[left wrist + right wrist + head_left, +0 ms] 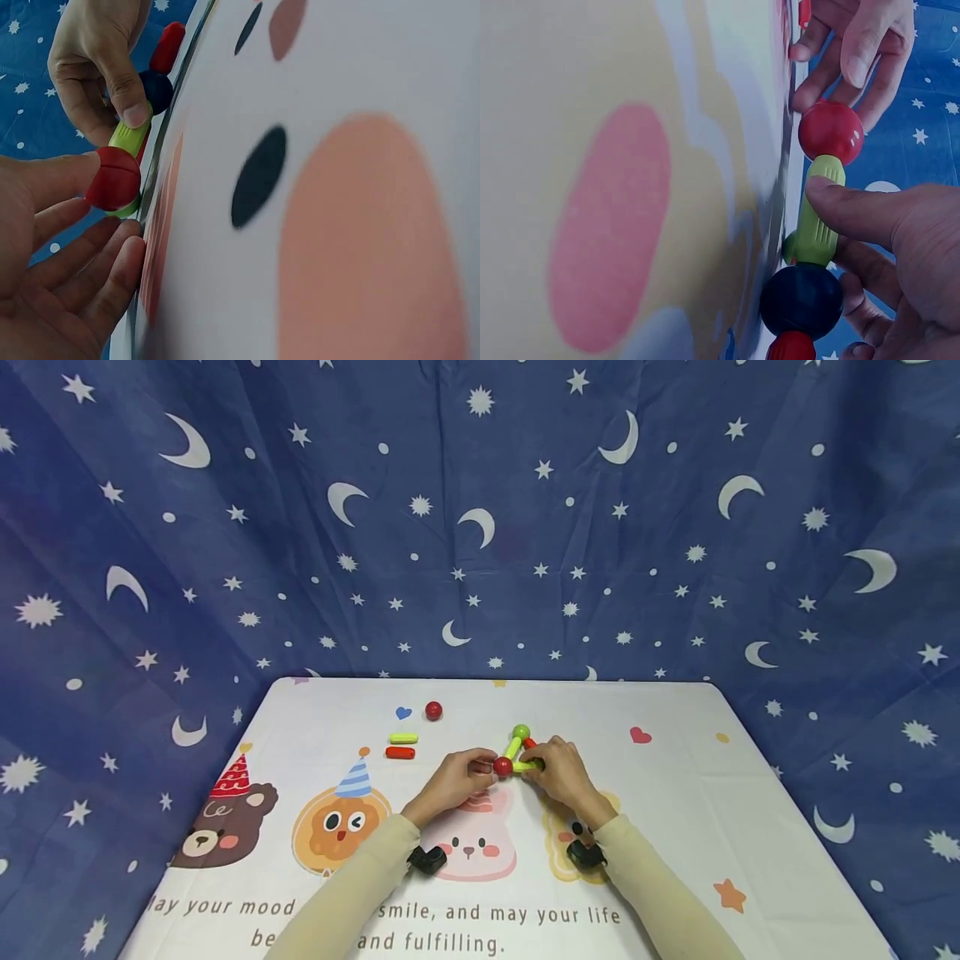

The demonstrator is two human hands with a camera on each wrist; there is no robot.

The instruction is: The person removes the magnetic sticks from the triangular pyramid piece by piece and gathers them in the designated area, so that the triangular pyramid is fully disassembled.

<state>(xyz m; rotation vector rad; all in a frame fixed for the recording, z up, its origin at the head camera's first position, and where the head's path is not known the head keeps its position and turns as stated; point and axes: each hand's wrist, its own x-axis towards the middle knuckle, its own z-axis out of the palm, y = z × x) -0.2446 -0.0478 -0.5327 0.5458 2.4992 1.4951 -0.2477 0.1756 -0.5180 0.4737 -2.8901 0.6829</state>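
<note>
We wear long, plain, cream-coloured sleeves (345, 893) with snug cuffs (406, 832), and on each cuff's inner side sits a small black device (428, 861).

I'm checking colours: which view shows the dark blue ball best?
Right wrist: the dark blue ball is large, nearly whole. Left wrist shows it smaller, partly behind the right hand; head view doesn't clearly show it.
</note>
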